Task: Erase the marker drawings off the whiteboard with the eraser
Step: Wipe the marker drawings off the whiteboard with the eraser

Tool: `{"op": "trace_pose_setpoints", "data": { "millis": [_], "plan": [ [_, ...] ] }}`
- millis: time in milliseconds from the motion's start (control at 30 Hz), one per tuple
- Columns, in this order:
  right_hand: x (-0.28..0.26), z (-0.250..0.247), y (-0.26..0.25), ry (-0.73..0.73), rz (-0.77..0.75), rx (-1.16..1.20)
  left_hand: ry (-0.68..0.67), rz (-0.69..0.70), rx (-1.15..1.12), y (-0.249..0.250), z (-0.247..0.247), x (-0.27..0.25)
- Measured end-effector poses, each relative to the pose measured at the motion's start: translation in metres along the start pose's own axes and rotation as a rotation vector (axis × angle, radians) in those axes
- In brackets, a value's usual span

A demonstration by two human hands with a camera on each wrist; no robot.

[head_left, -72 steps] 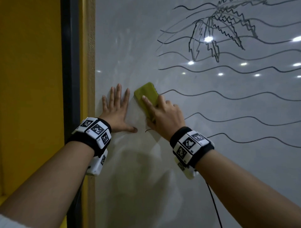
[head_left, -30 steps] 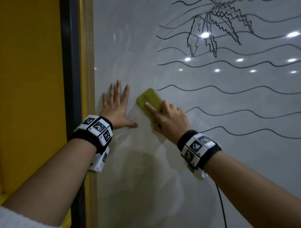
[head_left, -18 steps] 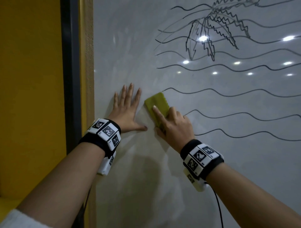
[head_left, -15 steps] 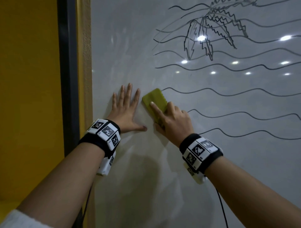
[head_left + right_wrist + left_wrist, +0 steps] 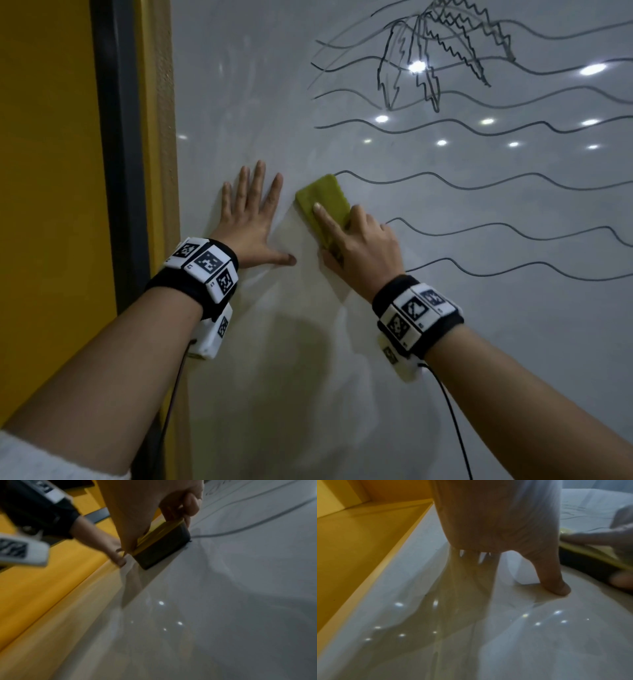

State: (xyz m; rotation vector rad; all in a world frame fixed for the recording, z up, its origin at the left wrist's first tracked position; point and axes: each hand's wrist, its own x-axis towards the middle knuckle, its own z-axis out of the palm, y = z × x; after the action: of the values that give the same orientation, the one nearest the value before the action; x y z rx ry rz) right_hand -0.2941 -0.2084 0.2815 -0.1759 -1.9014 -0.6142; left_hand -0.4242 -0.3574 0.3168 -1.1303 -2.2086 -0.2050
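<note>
Left hand [image 5: 251, 219]: spread flat against the whiteboard [image 5: 445, 342] near its left edge, fingers straight, thumb out toward the eraser [image 5: 323, 205]; nothing held. Just beside it, well short of touching, the eraser: yellow-green top, dark felt underside seen from the right wrist view, pressed flat on the board with its long side tilted up-left. Right hand [image 5: 359, 246]: grip closed round the eraser, index finger laid straight along its top, thumb and remaining fingers pinching the sides.

Risks, as judged:
- Left palm braced on wiped surface; likely to leave skin marks or smear residue if shifted into inked area.
- Eraser tilted; a stroke led by one corner likely to clear only a narrow band and leave streaks.
- Felt probably loaded with ink; possible grey haze dragged over clean board.
- Uneven pressure from the single finger on top; faint ghost lines possible.
- Cord hanging from the right wrist close to the board; could brush the lower area.

Drawings [image 5: 445, 68], to the right: black wavy lines [image 5: 479, 185] running across in stacked rows, the nearest starting at the eraser's upper corner; above, a jagged zigzag sketch crossed by more waves. All still sharp and dark. Most of the drawing not yet removed; area left of and below the eraser shows no ink.
</note>
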Motion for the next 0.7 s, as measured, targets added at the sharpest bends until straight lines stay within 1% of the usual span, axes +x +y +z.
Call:
{"op": "trace_pose_setpoints", "data": {
  "millis": [67, 133, 233, 267, 367, 467, 533, 600, 700],
  "plan": [
    [0.005, -0.001, 0.001, 0.005, 0.036, 0.019, -0.006, -0.002, 0.000, 0.000, -0.001, 0.000],
    [-0.009, 0.002, 0.000, -0.002, 0.012, 0.020, -0.012, -0.005, 0.003, 0.001, -0.001, 0.000],
    [-0.027, 0.003, 0.001, -0.051, -0.034, 0.021, -0.023, -0.015, 0.014, 0.003, -0.002, -0.001],
    [-0.022, 0.001, 0.003, -0.066, -0.033, 0.014, -0.021, -0.021, 0.014, 0.004, -0.002, -0.001],
    [0.011, -0.010, 0.004, -0.095, 0.051, 0.005, -0.010, -0.025, 0.020, 0.007, -0.002, -0.002],
    [0.032, -0.015, -0.002, -0.152, 0.128, 0.022, -0.016, 0.009, 0.050, 0.011, -0.005, -0.003],
    [0.025, -0.012, -0.008, -0.127, 0.155, 0.016, -0.024, 0.018, 0.052, 0.014, -0.006, -0.001],
    [0.008, -0.007, -0.014, -0.114, 0.149, 0.026, -0.031, 0.013, 0.030, 0.019, -0.007, 0.000],
    [-0.014, -0.001, -0.016, -0.165, 0.179, 0.035, -0.035, 0.009, 0.014, 0.023, -0.005, 0.000]
  ]
}}
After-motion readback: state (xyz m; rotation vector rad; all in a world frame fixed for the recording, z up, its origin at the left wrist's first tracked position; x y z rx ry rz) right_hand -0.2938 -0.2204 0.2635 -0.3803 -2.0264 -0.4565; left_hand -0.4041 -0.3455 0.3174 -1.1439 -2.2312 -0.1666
